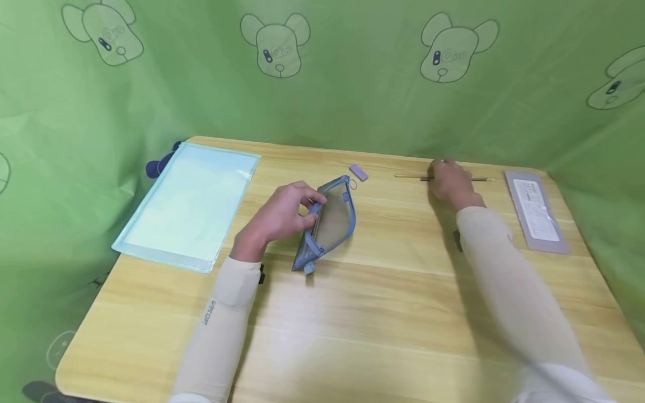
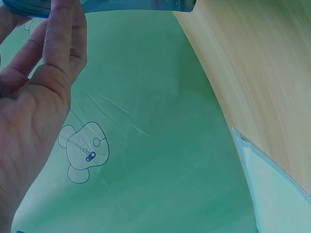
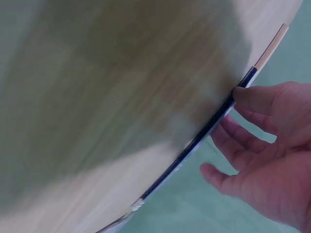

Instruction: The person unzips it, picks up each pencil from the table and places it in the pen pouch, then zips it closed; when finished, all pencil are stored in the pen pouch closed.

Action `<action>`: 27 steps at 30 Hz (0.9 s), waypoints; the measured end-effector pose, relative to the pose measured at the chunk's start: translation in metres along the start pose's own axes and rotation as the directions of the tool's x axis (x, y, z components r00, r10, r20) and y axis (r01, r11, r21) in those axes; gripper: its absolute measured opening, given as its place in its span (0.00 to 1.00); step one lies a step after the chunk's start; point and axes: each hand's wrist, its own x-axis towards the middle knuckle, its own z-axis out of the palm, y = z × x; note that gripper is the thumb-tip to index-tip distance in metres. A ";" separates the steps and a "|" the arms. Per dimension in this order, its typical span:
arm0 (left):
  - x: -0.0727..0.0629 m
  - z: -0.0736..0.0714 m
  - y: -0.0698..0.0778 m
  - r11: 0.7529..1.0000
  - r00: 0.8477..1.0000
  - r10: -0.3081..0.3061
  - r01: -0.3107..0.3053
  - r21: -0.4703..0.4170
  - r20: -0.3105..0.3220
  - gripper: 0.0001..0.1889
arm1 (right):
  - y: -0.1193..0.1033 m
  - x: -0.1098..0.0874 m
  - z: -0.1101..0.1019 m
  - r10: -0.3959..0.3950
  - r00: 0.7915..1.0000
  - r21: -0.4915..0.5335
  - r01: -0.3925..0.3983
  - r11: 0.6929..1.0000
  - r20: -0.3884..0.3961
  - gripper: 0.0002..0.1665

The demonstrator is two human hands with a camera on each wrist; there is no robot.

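My left hand (image 1: 288, 214) pinches the near-left edge of a blue-trimmed, see-through zip pouch (image 1: 337, 221), whose mouth gapes. In the left wrist view a blue strip of the pouch (image 2: 141, 5) shows above my fingers. At the back of the table my right hand (image 1: 450, 182) is over two thin pencil-like sticks. In the right wrist view a fingertip touches the dark stick (image 3: 194, 141), while the other fingers stay apart from it, loosely bent. Past its end the tan stick (image 3: 273, 46) pokes out. A small purple eraser (image 1: 359, 172) lies behind the pouch.
On the left of the wooden table (image 1: 393, 324) lies a pale blue mesh-edged document folder (image 1: 188, 201). A flat lilac packet with a white label (image 1: 538, 212) lies on the right. Green patterned cloth (image 1: 353, 101) hangs right behind the back edge.
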 end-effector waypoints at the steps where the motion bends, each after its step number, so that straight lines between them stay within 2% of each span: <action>1: 0.000 0.000 0.000 1.000 1.000 -0.001 0.001 0.001 0.000 0.20 | -0.001 -0.002 0.001 -0.003 1.000 -0.002 0.003 1.000 -0.003 0.25; 11: -0.001 -0.001 0.000 1.000 1.000 0.000 0.000 -0.007 -0.003 0.19 | 0.000 -0.026 0.005 -0.078 0.992 -0.063 0.072 0.995 -0.096 0.19; 22: -0.001 -0.002 0.000 1.000 1.000 -0.010 0.010 -0.025 -0.004 0.19 | -0.001 -0.054 0.010 -0.096 0.988 -0.061 0.089 0.994 -0.120 0.15; 27: 0.000 -0.002 -0.001 1.000 1.000 -0.006 0.006 -0.026 -0.002 0.20 | -0.001 -0.066 0.011 -0.087 0.991 -0.059 0.081 0.995 -0.103 0.14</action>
